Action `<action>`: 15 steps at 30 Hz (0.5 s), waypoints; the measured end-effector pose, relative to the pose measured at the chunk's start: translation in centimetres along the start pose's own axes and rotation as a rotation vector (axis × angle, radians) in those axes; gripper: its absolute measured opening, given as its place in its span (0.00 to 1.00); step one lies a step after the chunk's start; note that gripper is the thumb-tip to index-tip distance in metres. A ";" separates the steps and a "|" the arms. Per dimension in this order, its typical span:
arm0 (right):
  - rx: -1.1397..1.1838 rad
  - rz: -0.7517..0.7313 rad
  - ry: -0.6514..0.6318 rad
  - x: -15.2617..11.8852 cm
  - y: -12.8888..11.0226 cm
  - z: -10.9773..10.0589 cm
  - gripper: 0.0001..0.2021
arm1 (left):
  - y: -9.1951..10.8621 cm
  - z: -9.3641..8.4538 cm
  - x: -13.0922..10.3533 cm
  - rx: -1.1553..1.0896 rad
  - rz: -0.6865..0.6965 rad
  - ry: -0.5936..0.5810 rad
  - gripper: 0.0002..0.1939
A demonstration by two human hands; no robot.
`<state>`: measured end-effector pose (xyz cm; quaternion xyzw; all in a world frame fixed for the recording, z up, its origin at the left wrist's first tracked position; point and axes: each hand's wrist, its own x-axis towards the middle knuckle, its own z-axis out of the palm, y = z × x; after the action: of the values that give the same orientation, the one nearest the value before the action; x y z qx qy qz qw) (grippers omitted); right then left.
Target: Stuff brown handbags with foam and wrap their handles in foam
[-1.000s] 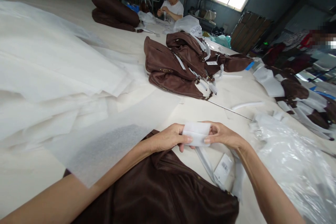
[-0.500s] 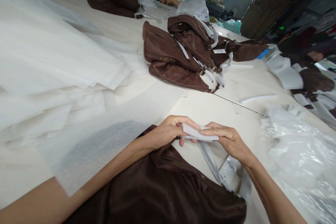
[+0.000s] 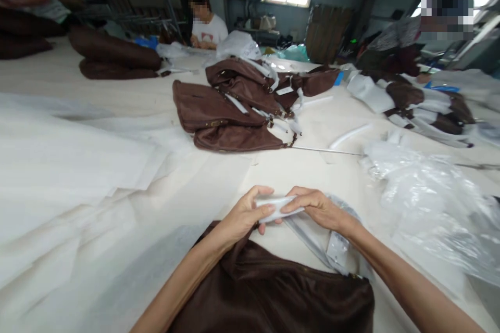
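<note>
Between my hands is a strip of white wrapping foam (image 3: 275, 208), folded around the strap end of a brown leather bag. My left hand (image 3: 252, 210) grips its left end, thumb on top and fingers beneath. My right hand (image 3: 316, 205) pinches the right end. Below them the brown bag (image 3: 289, 291) lies at the table's near edge, its zipper along the top. A wrapped strap (image 3: 307, 239) runs from under my hands to the bag's right corner, beside a small tag in clear plastic (image 3: 338, 250).
Several brown bags (image 3: 230, 109) with wrapped straps lie across the table. Thin white sheets (image 3: 70, 151) are spread at the left, and crumpled clear plastic bags (image 3: 433, 208) are heaped at the right. A person in a white shirt (image 3: 209, 31) sits at the far side.
The head view has lifted and turned, showing more of the room. My hands have shifted along the white foam, which now looks rolled tighter. The thin sheet no longer lies over my left forearm.
</note>
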<state>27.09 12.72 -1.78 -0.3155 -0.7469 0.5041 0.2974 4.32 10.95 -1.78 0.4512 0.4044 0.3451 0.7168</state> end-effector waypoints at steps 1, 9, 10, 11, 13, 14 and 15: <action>-0.020 -0.017 0.011 0.1 0.2 0.2 0.15 | -0.1 -0.2 0.2 0.048 -0.012 -0.018 0.26; -0.443 -0.089 0.291 -3.5 -2.5 2.4 0.18 | -0.8 -2.1 1.9 0.437 0.003 -0.078 0.29; -0.464 -0.069 0.341 -5.1 -3.3 2.6 0.19 | -0.8 -2.2 2.0 0.450 0.010 -0.064 0.29; -0.461 -0.043 0.401 -7.0 -4.0 2.9 0.20 | -0.7 -2.3 2.0 0.462 0.020 -0.050 0.30; -0.419 0.057 0.548 -11.4 -5.1 3.1 0.17 | -0.4 -2.1 2.0 0.489 0.038 -0.021 0.29; -0.391 0.130 0.646 -13.8 -5.5 3.0 0.14 | -0.3 -2.0 1.9 0.500 0.045 -0.001 0.29; -0.353 0.212 0.761 -16.4 -5.8 2.8 0.13 | -0.1 -1.8 1.9 0.509 0.048 0.021 0.28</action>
<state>34.15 -3.19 0.77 -0.5999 -0.6223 0.2442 0.4396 3.50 13.18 -2.91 0.6231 0.4749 0.2536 0.5674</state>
